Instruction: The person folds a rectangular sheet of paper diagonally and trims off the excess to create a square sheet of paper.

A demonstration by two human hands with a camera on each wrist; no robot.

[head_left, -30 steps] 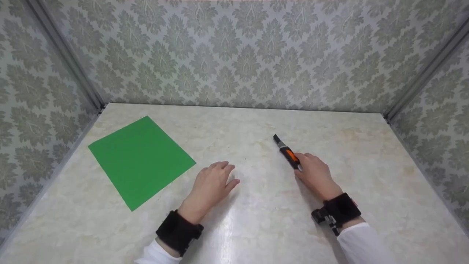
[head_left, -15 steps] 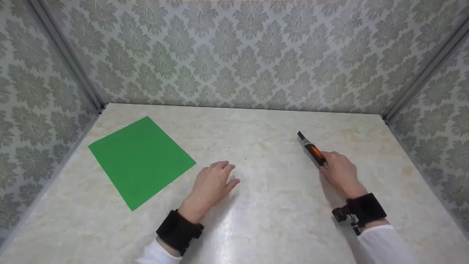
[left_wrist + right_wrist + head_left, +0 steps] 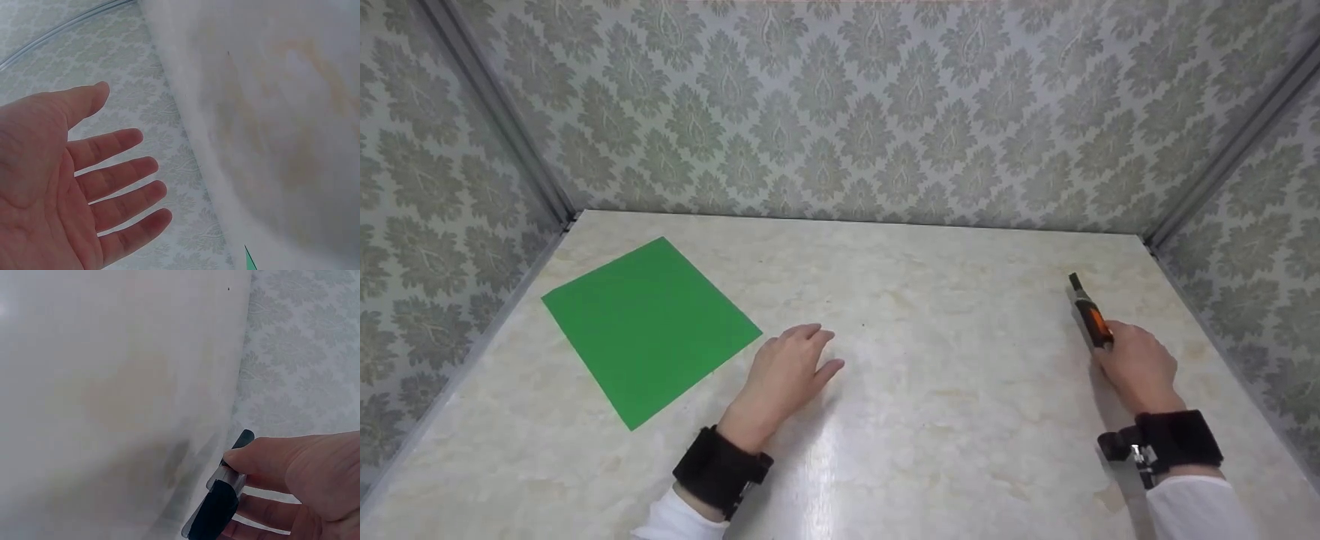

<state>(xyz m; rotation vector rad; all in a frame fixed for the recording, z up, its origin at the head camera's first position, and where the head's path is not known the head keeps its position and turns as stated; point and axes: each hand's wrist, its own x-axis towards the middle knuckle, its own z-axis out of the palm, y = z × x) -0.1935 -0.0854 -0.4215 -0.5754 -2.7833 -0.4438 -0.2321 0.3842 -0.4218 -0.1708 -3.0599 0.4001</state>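
My right hand (image 3: 1140, 367) grips a utility knife (image 3: 1091, 319) with a black and orange handle, a silvery collar and a dark tip that points to the back. It is on the right side of the table. In the right wrist view, thumb and fingers pinch the knife (image 3: 216, 509) near its black and silvery end. My left hand (image 3: 784, 375) hovers low near the middle with nothing in it; the left wrist view shows its palm and spread, relaxed fingers. Just left of that hand lies a flat sheet of green paper (image 3: 649, 334), one corner near the knuckles.
A pale marbled table (image 3: 930, 420) carries these things. Patterned wall panels (image 3: 870, 112) rise behind it and on both sides, with grey metal posts (image 3: 1230, 142) at the corners.
My right hand has carried the utility knife well to the right, and the knife now points more straight back. The left hand has barely shifted; the green paper has stayed put.
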